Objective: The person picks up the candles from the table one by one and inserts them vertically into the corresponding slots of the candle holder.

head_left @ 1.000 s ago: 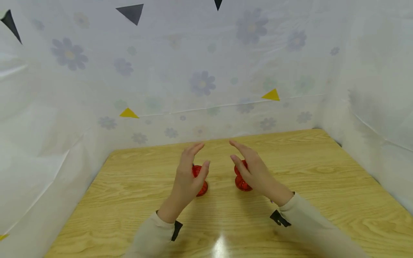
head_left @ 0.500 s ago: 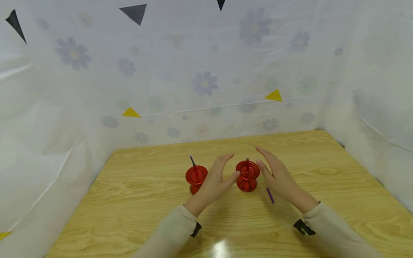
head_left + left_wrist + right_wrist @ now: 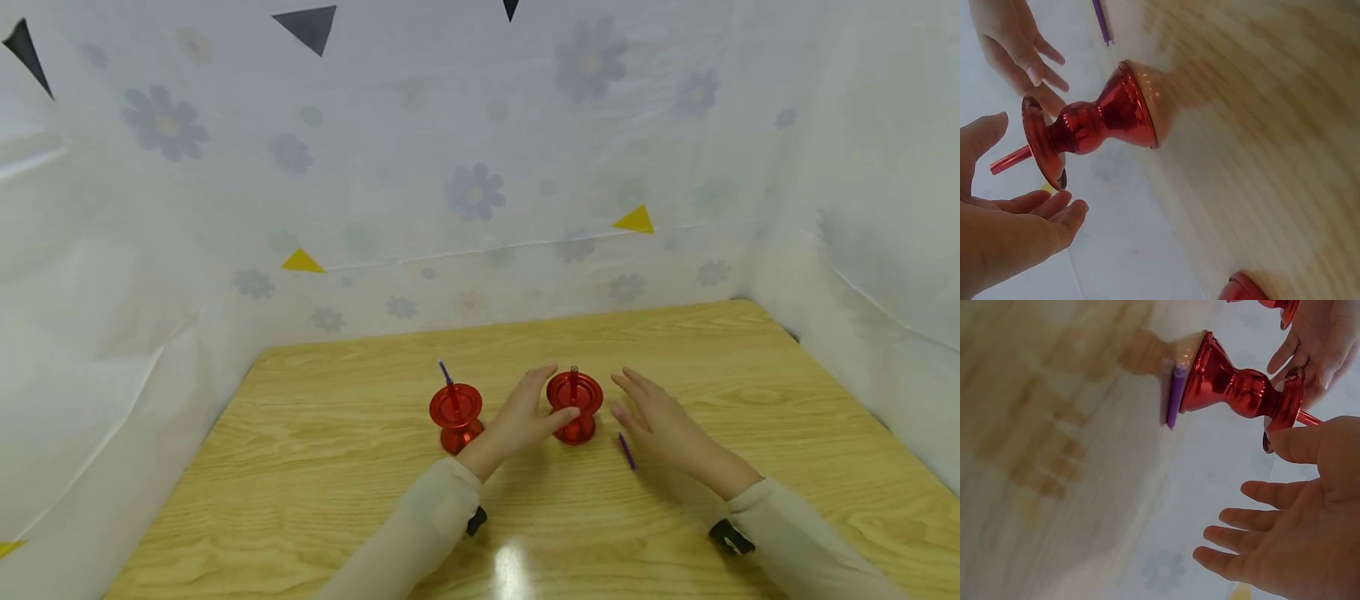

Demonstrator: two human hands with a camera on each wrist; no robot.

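1. Where the wooden surface (image 3: 315, 467) meets the flowered white sheet (image 3: 465, 192), two red candle holders upright, side by side.
2. Right red holder (image 3: 574, 407), red candle stub sticking up from its cup, standing between both hands near centre of surface.
3. Left hand (image 3: 525, 414) just left of that holder, fingers straight and slightly cupped, thumb tip at the stem; grip wide, holding nothing; contact not certain from head view, small gap in left wrist view.
4. Right hand (image 3: 660, 421) just right of same holder, fingers spread and relaxed, grip wide, clear of holder.
5. Left red holder (image 3: 456, 414) behind left wrist, purple candle (image 3: 446, 372) leaning in its cup, untouched.
6. Loose purple candle (image 3: 627, 451) flat on surface, under right hand, near base of right holder; seemingly touching base in right wrist view.
7. Beige sleeves (image 3: 427, 533) on both arms, black strap at each wrist.
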